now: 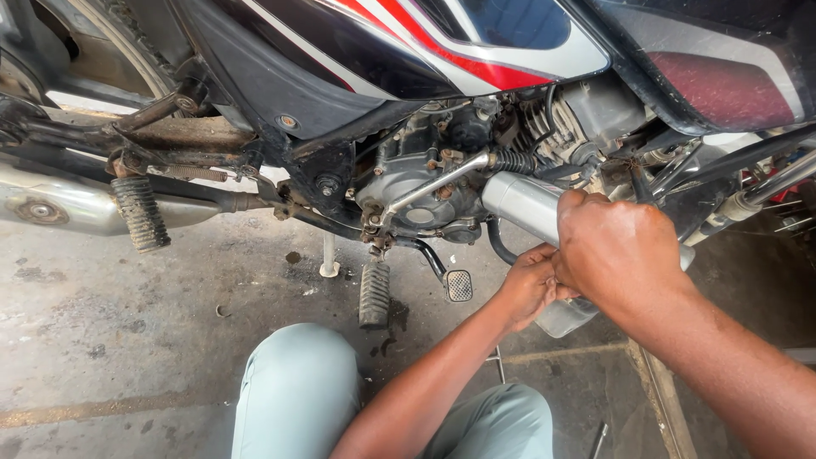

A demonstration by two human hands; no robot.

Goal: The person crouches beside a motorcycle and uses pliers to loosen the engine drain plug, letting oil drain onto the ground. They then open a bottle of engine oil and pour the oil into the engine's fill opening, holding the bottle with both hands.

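Observation:
A motorcycle stands on its side stand (pixel 329 257) over the concrete floor, its engine (pixel 421 183) exposed under a black, red and white tank panel (pixel 399 38). My right hand (pixel 616 251) grips a silver cylindrical part (pixel 523 204) beside the engine. My left hand (pixel 529 285) is closed just under it, pinching something small at the cylinder's lower end; what it holds is hidden by the fingers. A clear plastic piece (pixel 565 316) shows below both hands.
A kick lever (pixel 438 183), brake pedal (pixel 459 285) and two rubber footpegs (pixel 374 293) (pixel 140 212) stick out toward me. The chrome exhaust (pixel 59 204) runs left. My knees in light trousers (pixel 297 391) are at the bottom. A metal tool (pixel 600 438) lies on the floor.

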